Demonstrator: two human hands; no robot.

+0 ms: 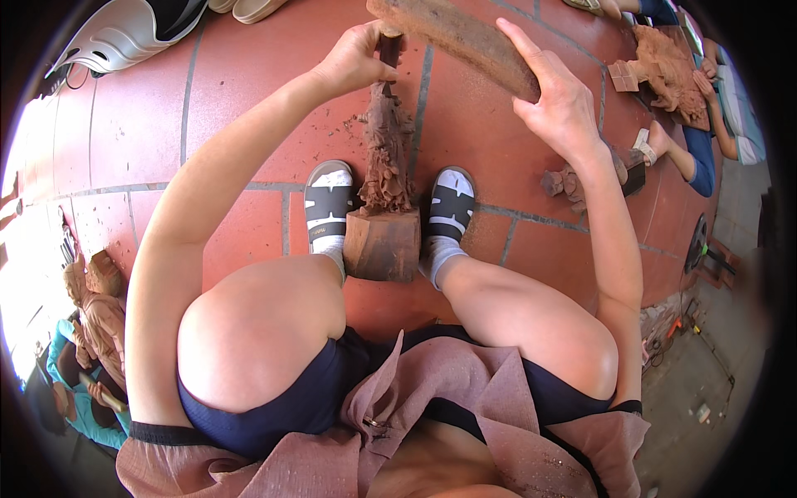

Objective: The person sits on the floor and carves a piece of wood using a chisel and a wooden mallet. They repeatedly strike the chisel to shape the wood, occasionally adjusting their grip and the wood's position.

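A reddish-brown wood carving [387,162] with a rough block base [382,246] lies on the tiles between my sandalled feet, its base toward me. My left hand [359,60] is closed around a dark, narrow chisel [389,50] at the far end of the carving. My right hand [560,104] grips the near end of a thick wooden mallet [465,41], its index finger stretched along the wood. The mallet's far end reaches over the top of the chisel and hides it there.
Wood chips [349,126] lie around the carving. At the right, another person handles a large carving [664,75], and a smaller carved piece [566,184] lies on the floor. A carved figure [104,324] stands by a person at the lower left. A white-grey chair [124,33] is at the upper left.
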